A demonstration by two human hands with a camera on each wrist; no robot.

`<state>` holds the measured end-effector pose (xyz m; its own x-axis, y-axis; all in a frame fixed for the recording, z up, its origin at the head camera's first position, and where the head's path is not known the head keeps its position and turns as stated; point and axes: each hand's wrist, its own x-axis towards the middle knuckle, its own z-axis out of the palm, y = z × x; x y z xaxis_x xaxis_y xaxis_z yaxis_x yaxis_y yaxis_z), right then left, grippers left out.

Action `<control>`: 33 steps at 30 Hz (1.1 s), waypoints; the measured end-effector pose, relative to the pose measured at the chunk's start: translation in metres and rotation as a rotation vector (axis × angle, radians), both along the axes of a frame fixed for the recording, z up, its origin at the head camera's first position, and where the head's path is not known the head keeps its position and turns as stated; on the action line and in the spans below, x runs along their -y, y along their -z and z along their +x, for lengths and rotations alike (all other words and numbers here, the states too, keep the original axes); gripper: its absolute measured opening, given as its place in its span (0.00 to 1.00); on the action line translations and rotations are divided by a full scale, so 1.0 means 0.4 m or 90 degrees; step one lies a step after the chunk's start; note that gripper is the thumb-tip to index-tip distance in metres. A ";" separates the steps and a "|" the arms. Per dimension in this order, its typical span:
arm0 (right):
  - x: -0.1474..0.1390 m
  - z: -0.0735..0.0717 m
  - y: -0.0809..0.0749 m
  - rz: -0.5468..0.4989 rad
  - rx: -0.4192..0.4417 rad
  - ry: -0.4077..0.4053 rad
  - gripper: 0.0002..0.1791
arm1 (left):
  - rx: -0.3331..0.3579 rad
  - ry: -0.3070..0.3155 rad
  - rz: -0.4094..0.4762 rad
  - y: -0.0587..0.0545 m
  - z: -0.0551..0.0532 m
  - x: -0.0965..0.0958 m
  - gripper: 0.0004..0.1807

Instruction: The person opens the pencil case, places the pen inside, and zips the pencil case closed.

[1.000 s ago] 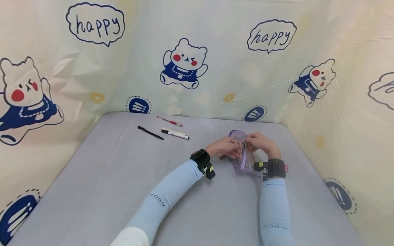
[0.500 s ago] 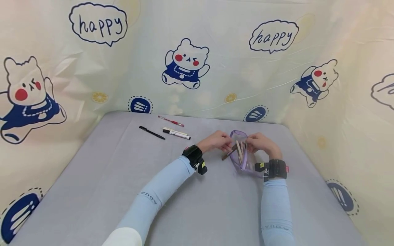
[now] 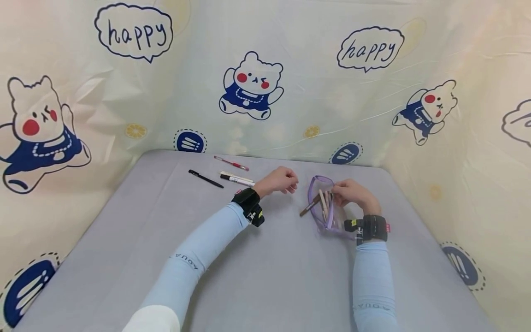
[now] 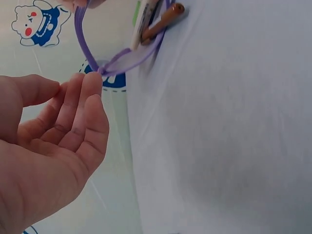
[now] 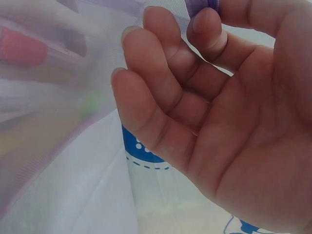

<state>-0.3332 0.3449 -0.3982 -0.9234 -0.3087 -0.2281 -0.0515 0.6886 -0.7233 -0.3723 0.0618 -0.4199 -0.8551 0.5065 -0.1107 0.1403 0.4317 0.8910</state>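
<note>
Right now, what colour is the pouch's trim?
The trim is purple, clearest in the left wrist view.

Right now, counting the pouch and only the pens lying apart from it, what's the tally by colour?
Purple: 1, the pouch
Red: 1, the red pen
Black: 1, the black pen
Black and white: 1, the marker
Pale: 1, the pale pen
Total: 5

Loose pens [image 3: 206,179] and purple-edged pouch [image 3: 330,218] on grey table [image 3: 274,276]

Pale blue sleeves [image 3: 375,276] with dark lettering [image 3: 186,261], black wrist straps [image 3: 374,227] with red tags [image 3: 388,228]
</note>
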 end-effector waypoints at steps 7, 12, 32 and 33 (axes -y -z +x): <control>-0.005 -0.005 0.003 0.002 -0.002 -0.003 0.16 | -0.089 -0.016 -0.104 -0.019 -0.003 0.050 0.12; -0.003 -0.007 0.003 -0.008 0.001 0.005 0.17 | -0.171 -0.027 -0.181 -0.026 0.004 0.092 0.09; -0.008 -0.002 0.004 0.009 -0.009 -0.009 0.17 | -0.362 -0.015 -0.473 0.005 0.011 0.188 0.10; -0.009 -0.004 0.004 0.009 -0.010 -0.009 0.17 | -0.368 -0.016 -0.490 0.007 0.010 0.190 0.11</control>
